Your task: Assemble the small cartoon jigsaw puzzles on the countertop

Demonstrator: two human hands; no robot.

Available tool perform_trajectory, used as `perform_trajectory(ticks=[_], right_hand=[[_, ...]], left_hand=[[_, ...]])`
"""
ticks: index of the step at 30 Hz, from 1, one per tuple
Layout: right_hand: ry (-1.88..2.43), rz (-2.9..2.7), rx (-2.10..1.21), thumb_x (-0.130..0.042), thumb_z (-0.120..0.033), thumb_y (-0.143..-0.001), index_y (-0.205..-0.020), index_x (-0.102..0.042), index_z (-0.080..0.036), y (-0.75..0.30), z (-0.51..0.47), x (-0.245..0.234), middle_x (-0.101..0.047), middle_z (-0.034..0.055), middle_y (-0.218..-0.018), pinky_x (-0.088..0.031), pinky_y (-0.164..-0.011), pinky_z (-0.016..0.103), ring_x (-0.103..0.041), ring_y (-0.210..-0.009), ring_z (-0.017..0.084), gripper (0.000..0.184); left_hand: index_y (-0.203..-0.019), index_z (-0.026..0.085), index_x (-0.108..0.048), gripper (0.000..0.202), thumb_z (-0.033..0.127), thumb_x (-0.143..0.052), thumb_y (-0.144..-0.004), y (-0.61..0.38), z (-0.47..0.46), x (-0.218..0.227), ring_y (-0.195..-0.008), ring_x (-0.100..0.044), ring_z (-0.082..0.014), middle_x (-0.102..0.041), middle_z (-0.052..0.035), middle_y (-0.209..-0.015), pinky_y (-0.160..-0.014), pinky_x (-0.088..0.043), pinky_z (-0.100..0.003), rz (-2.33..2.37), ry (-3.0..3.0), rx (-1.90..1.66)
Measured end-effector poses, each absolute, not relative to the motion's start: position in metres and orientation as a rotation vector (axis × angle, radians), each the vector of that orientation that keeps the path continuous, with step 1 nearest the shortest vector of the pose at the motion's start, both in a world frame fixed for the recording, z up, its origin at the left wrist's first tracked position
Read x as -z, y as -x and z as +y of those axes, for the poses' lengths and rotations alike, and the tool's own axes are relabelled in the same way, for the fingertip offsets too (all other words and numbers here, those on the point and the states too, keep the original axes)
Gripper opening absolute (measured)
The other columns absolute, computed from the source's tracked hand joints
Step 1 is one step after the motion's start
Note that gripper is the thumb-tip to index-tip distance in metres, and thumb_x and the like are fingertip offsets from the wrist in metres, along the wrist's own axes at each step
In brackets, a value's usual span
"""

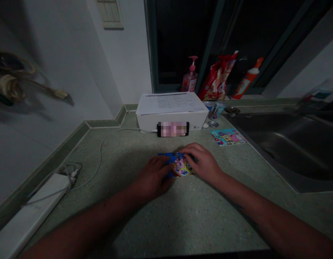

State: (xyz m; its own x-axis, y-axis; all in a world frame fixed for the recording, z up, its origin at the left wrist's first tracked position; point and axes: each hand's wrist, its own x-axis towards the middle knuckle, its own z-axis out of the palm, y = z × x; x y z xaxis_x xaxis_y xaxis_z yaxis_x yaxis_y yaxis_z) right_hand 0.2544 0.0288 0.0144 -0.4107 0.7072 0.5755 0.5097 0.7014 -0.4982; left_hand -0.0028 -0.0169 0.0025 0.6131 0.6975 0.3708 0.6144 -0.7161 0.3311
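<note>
A blue sheet printed with pink and yellow cartoon figures (181,166) lies between my hands on the counter, just in front of the phone. I cannot make out whether it is a card or a flat packet. My left hand (155,174) grips its left end, with the fingers lying over the print. At the upper right end, my right hand (204,162) has its fingers curled on the edge and the thumb bent in toward the print. The fingertips of the right hand are partly hidden.
A phone (173,129) with a charging cable leans against a white box (171,108). To the right lie a cartoon card (228,137), a can (217,109) and a sink (285,140). A power strip (34,212) sits at left. Bottles and a red bag (217,79) stand behind.
</note>
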Motion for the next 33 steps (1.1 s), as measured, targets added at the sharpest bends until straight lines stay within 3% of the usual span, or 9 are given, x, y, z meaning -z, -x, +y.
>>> perform_trajectory(ticks=[5, 10, 16, 21, 30, 33], right_hand=[[0.832, -2.148, -0.177, -0.057, -0.016, -0.104, -0.117, -0.079, -0.029, -0.252, 0.021, -0.022, -0.079, 0.0086, -0.108, -0.062, -0.088, 0.046, -0.075, -0.101, 0.028, 0.029], [0.713, -2.187, -0.019, -0.058, -0.016, -0.105, -0.121, -0.077, -0.028, -0.249, 0.013, -0.025, -0.08, 0.0093, -0.106, -0.062, -0.082, 0.045, -0.075, -0.095, 0.027, 0.028], [0.636, -2.216, -0.045, -0.059, -0.017, -0.106, -0.123, -0.077, -0.031, -0.246, 0.008, -0.026, -0.081, 0.0075, -0.109, -0.062, -0.084, 0.044, -0.076, -0.097, 0.026, 0.029], [0.639, -2.258, -0.108, -0.058, -0.02, -0.107, -0.123, -0.078, -0.035, -0.244, 0.004, -0.028, -0.081, 0.006, -0.109, -0.063, -0.085, 0.044, -0.077, -0.097, 0.025, 0.03], [0.721, -2.232, -0.082, -0.06, -0.019, -0.105, -0.128, -0.077, -0.033, -0.246, 0.007, -0.025, -0.081, 0.0079, -0.111, -0.064, -0.085, 0.047, -0.077, -0.099, 0.028, 0.031], [0.697, -2.198, -0.021, -0.06, -0.017, -0.105, -0.128, -0.076, -0.029, -0.247, 0.01, -0.023, -0.081, 0.0088, -0.108, -0.064, -0.082, 0.045, -0.077, -0.096, 0.027, 0.03]], left_hand=[[-0.136, 0.036, -0.064, 0.045, 0.022, -0.071, -0.094, 0.004, -0.018, -0.004, -0.146, -0.058, -0.0371, -0.062, -0.0097, -0.155, -0.118, -0.056, -0.065, 0.998, -2.685, -0.711], [-0.138, 0.035, -0.063, 0.046, 0.026, -0.073, -0.094, 0.003, -0.019, -0.003, -0.156, -0.048, -0.0388, -0.059, -0.0105, -0.159, -0.126, -0.047, -0.069, 0.971, -2.717, -0.663], [-0.141, 0.028, -0.061, 0.047, 0.029, -0.07, -0.095, 0.003, -0.018, -0.002, -0.155, -0.049, -0.0406, -0.062, -0.0134, -0.157, -0.128, -0.044, -0.069, 0.933, -2.729, -0.635], [-0.148, 0.032, -0.053, 0.055, 0.026, -0.068, -0.096, 0.001, -0.019, -0.004, -0.156, -0.049, -0.0379, -0.063, -0.0108, -0.157, -0.13, -0.043, -0.068, 0.888, -2.71, -0.63], [-0.153, 0.032, -0.048, 0.062, 0.017, -0.064, -0.094, -0.001, -0.02, -0.007, -0.142, -0.062, -0.0354, -0.064, -0.0131, -0.152, -0.119, -0.056, -0.063, 0.974, -2.606, -0.787], [-0.157, 0.027, -0.043, 0.063, 0.017, -0.062, -0.097, 0.0, -0.019, -0.004, -0.138, -0.065, -0.0357, -0.064, -0.0159, -0.151, -0.113, -0.061, -0.063, 1.003, -2.6, -0.866]])
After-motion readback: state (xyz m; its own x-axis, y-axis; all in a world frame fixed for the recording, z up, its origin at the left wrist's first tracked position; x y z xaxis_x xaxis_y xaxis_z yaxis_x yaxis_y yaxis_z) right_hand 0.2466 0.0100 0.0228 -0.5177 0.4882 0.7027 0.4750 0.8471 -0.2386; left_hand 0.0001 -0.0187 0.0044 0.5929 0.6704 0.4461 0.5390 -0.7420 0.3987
